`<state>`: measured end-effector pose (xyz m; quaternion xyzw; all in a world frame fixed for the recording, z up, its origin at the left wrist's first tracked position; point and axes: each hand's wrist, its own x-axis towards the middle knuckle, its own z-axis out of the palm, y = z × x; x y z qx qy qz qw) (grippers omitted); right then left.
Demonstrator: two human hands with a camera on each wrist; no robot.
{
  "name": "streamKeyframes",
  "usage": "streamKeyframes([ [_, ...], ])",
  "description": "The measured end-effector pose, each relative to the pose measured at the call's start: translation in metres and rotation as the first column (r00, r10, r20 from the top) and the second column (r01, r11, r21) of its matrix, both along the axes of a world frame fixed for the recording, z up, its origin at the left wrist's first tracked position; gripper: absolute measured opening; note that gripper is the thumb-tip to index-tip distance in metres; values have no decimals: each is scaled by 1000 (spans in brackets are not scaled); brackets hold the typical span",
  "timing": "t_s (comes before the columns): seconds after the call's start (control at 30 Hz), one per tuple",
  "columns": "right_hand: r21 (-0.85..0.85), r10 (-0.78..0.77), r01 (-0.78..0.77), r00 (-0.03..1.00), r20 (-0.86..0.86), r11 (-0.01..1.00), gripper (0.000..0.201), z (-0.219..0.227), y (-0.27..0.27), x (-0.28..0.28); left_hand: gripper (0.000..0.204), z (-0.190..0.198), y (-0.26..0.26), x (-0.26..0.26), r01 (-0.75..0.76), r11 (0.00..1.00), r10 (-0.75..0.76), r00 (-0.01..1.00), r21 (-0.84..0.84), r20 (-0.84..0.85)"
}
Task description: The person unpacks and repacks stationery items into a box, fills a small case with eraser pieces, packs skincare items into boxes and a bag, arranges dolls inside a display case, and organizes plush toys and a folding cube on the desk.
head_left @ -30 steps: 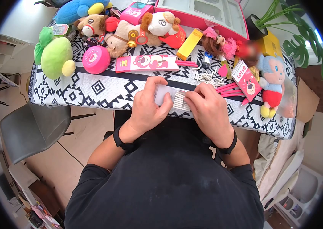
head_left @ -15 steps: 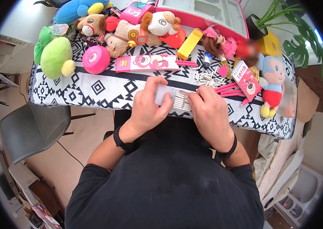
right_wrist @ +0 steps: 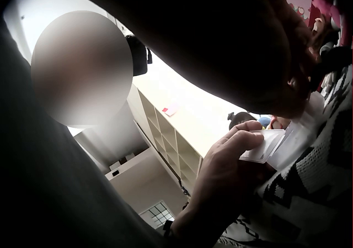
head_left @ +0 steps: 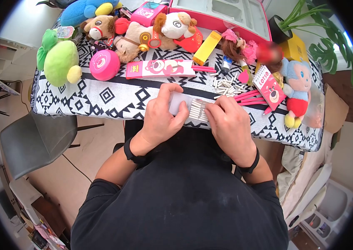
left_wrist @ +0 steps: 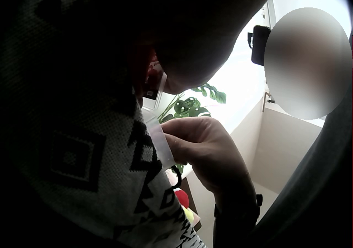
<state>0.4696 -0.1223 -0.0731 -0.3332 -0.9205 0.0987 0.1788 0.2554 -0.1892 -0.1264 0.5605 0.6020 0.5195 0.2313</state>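
In the head view my left hand point(head_left: 162, 114) holds a small clear plastic case point(head_left: 179, 103) by its opened lid, thumb on one face and curled fingers round the far edge. Short white sticks point(head_left: 195, 111) lie side by side in the case's other half. My right hand point(head_left: 231, 125) has its thumb and forefinger pinched at that half's right end, covering part of it. The left wrist view shows those fingertips on the translucent wall. Just beyond the right hand lies a loose pile of the same white sticks point(head_left: 228, 86) on the patterned tablecloth point(head_left: 118, 98).
A pink printed sleeve point(head_left: 160, 69) and a round pink case point(head_left: 105, 65) lie farther left. Pink sticks point(head_left: 251, 98) and a small Lotso notepad point(head_left: 269, 89) are at right. Plush toys, a yellow box point(head_left: 207, 48) and a large pink-edged tray point(head_left: 270, 35) line the back.
My right fingertips have shifted slightly right along the case, leaving more of the white sticks in sight. The left hand and the case have stayed in place.
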Motion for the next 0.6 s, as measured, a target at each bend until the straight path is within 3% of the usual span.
streamKeyframes([
  [0.2,7,-4,4,995,-97,1000,8,5,0,-3,34,-2,0,0,-3,1000,3,1000,23,-3],
  [0.27,30,-38,45,978,-204,999,12,8,1,-3,34,-2,-1,0,-6,1000,6,1000,30,4],
  [0.6,43,-224,231,966,-130,972,17,-5,43,22,35,1,-3,1,-23,999,24,999,-28,28],
])
